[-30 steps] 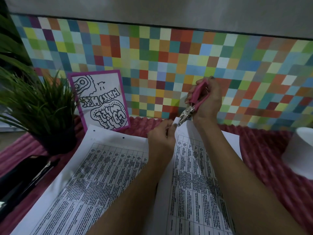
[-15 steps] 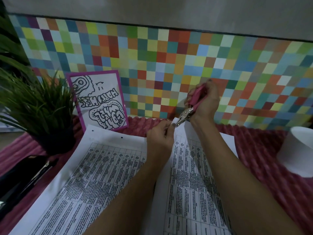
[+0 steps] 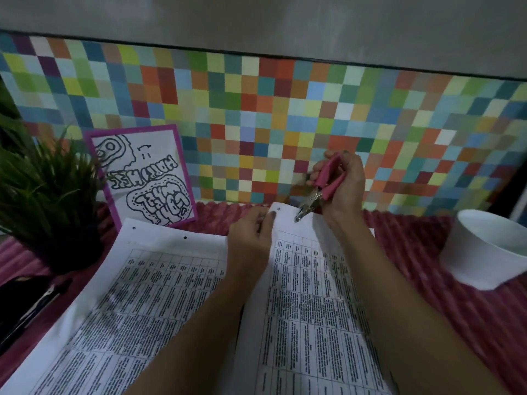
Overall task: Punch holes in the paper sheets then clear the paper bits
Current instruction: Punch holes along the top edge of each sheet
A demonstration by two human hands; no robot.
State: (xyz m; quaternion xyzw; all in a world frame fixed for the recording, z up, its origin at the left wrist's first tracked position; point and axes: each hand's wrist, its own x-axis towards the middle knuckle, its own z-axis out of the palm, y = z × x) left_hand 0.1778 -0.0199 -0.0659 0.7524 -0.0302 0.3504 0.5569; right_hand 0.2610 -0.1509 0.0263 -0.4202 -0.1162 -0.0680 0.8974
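Two printed paper sheets lie on the pink ribbed mat point(image 3: 427, 252). The left sheet point(image 3: 148, 295) has two punched holes along its top edge. The right sheet point(image 3: 308, 295) shows one hole near its top left corner. My right hand point(image 3: 342, 183) grips a pink-handled hole punch point(image 3: 319, 189), whose metal jaws sit at the right sheet's top edge, a little right of that hole. My left hand point(image 3: 251, 235) pinches the right sheet's top left corner.
A white bowl point(image 3: 490, 252) stands at the right on the mat. A potted green plant point(image 3: 42, 201) is at the left, with dark objects point(image 3: 25, 303) below it. A purple-framed drawing point(image 3: 142, 175) leans on the colourful checked wall.
The punch has shifted right along the right sheet's top edge, uncovering a hole at the corner. My left hand keeps its pinch on the corner.
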